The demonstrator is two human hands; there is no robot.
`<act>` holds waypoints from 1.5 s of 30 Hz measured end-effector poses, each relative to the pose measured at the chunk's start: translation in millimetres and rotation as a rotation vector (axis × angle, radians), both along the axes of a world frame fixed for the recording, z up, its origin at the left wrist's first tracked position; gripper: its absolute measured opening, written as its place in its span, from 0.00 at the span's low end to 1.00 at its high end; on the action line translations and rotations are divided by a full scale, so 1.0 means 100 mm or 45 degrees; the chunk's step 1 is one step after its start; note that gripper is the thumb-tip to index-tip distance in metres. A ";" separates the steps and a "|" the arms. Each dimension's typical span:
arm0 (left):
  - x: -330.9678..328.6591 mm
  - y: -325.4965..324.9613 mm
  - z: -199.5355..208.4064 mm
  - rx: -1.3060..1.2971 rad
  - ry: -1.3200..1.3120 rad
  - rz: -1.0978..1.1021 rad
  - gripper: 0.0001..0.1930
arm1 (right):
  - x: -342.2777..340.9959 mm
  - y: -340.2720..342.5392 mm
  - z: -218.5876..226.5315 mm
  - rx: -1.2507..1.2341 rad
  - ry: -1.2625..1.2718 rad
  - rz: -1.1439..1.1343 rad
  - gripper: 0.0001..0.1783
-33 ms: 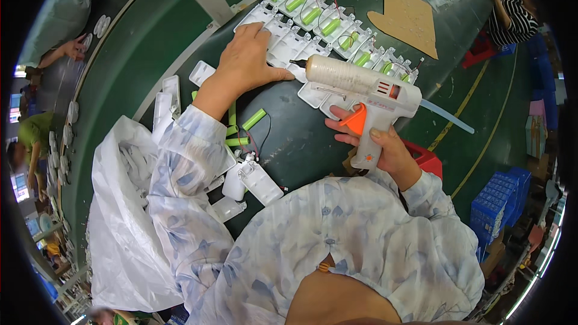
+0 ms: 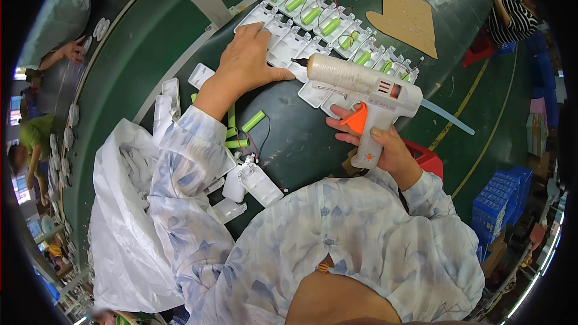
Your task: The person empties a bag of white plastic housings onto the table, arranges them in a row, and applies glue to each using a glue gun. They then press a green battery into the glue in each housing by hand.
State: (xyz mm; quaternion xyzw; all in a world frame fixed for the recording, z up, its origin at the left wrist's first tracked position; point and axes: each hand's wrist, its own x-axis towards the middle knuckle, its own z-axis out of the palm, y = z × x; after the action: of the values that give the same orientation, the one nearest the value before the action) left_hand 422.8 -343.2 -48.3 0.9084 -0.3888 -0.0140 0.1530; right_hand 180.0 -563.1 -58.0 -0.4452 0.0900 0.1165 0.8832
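White plastic bag (image 2: 129, 229) by left sleeve, cardboard piece (image 2: 406, 18), blue crates (image 2: 500, 204)

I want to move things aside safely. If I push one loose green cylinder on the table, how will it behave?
The loose green cylinder looks round and smooth, so it would probably roll on the flat dark table. It seems stiff and light. Thin wires beside it might snag.

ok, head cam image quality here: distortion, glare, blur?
Head view: strong fisheye, black corners, the dark green table edge bowing near the rim; centre is sharp on the left hand, right hand and white glue gun; bright window blowout at far left; mild sheen on the white plastic bag.
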 end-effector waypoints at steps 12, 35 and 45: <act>0.22 -0.48 -0.05 0.028 -0.050 -0.048 0.49 | 0.20 -0.47 0.00 -0.006 -0.023 -0.130 0.40; -0.65 -0.84 -0.06 -0.138 0.249 -0.135 0.09 | 0.11 -1.07 -0.01 0.119 -0.209 -0.187 0.37; -0.85 -0.91 0.01 -0.371 -0.076 -0.463 0.18 | 0.06 -1.12 0.18 -0.121 -0.201 -0.272 0.39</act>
State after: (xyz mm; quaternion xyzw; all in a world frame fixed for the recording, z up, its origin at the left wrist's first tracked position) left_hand 337.6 -434.7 -47.0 0.7919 -0.5482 0.0418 0.2659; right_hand 186.3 -674.8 -39.9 -0.4821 0.0724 -0.0180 0.8729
